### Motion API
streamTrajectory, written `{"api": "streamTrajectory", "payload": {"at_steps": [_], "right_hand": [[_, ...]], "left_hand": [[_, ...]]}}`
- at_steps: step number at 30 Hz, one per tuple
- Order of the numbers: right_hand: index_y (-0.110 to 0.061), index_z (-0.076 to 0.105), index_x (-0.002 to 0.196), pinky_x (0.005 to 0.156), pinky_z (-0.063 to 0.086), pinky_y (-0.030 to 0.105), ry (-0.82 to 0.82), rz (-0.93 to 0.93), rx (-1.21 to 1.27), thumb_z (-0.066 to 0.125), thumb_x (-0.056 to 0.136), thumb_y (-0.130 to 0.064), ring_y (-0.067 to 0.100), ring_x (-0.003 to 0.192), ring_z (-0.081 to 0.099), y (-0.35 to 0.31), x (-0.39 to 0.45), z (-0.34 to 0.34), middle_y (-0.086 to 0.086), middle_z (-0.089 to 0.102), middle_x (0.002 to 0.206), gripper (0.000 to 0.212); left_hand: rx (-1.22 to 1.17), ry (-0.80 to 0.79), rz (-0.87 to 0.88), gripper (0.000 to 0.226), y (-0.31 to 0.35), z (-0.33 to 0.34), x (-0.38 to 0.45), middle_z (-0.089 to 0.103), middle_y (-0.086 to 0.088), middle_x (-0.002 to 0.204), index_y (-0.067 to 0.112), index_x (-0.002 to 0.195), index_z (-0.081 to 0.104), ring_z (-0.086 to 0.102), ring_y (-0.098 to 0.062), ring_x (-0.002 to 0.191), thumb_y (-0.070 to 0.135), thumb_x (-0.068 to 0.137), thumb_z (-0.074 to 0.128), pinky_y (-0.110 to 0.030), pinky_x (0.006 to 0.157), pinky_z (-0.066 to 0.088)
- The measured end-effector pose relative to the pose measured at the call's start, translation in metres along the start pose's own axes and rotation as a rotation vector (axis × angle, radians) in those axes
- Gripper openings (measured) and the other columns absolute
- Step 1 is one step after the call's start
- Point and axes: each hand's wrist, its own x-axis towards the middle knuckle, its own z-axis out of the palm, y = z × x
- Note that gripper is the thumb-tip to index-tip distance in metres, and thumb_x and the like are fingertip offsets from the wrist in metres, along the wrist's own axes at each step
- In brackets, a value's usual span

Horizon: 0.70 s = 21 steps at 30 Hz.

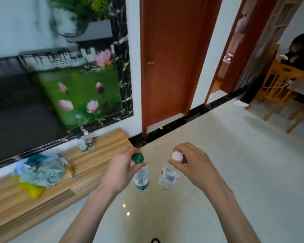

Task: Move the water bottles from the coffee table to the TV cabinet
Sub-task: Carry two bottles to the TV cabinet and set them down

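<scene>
My left hand (120, 169) grips a clear water bottle with a green cap (141, 178) by its neck, hanging above the floor just right of the wooden TV cabinet (102, 155). My right hand (191, 163) pinches a second clear bottle with a white cap (168, 178) by its neck, beside the first. Two more small bottles (85, 142) stand upright on the cabinet's far right end, against the wall. The coffee table is out of view.
A pile of plastic bags and cloth (40, 172) lies on the cabinet's middle. A dark TV (16, 109) stands behind it. A wooden door (167, 58) is ahead, and a person sits on a wooden chair (277, 81) at the far right. Pale tiled floor (235, 155) spreads below.
</scene>
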Motion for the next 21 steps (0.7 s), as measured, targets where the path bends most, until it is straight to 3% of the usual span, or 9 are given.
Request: {"api": "streamTrajectory", "payload": {"at_steps": [4, 7, 11, 14, 21], "right_hand": [[-0.029, 0.059, 0.102, 0.071, 0.052, 0.031, -0.070, -0.151, 0.032, 0.072, 0.090, -0.040, 0.011, 0.080, 0.058, 0.002, 0.073, 0.011, -0.011, 0.058, 0.098, 0.021], [-0.031, 0.058, 0.098, 0.072, 0.052, 0.036, -0.089, -0.188, 0.068, 0.070, 0.090, -0.040, 0.011, 0.081, 0.057, -0.001, 0.123, 0.019, -0.011, 0.056, 0.096, 0.018], [-0.025, 0.061, 0.100, 0.073, 0.049, 0.037, -0.105, -0.251, 0.082, 0.071, 0.090, -0.040, 0.015, 0.083, 0.056, -0.011, 0.187, 0.034, -0.007, 0.058, 0.097, 0.021], [-0.022, 0.062, 0.096, 0.070, 0.047, 0.037, -0.130, -0.284, 0.092, 0.073, 0.088, -0.040, 0.017, 0.081, 0.057, -0.019, 0.234, 0.049, -0.005, 0.058, 0.093, 0.023], [-0.028, 0.059, 0.094, 0.067, 0.046, 0.031, -0.189, -0.348, 0.098, 0.075, 0.086, -0.039, 0.010, 0.081, 0.056, -0.040, 0.343, 0.108, -0.011, 0.058, 0.093, 0.021]], "left_hand": [[0.016, 0.074, -0.057, 0.031, -0.019, -0.007, 0.043, 0.061, 0.012, 0.103, 0.025, 0.113, 0.065, 0.057, -0.010, 0.093, 0.042, 0.089, 0.074, -0.026, 0.079, 0.050], [0.017, 0.128, -0.108, 0.030, -0.037, -0.017, 0.070, 0.062, 0.013, 0.105, 0.027, 0.112, 0.064, 0.058, -0.008, 0.094, 0.045, 0.089, 0.073, -0.028, 0.081, 0.052], [0.037, 0.198, -0.175, 0.031, -0.069, -0.028, 0.107, 0.063, 0.011, 0.103, 0.026, 0.111, 0.065, 0.059, -0.011, 0.092, 0.045, 0.088, 0.074, -0.031, 0.079, 0.054], [0.046, 0.218, -0.216, 0.031, -0.097, -0.032, 0.132, 0.062, 0.011, 0.102, 0.024, 0.111, 0.065, 0.058, -0.010, 0.092, 0.042, 0.088, 0.076, -0.025, 0.078, 0.050], [0.050, 0.258, -0.342, 0.031, -0.189, -0.043, 0.192, 0.063, 0.008, 0.098, 0.023, 0.109, 0.067, 0.059, -0.012, 0.089, 0.039, 0.085, 0.080, -0.027, 0.076, 0.049]]}}
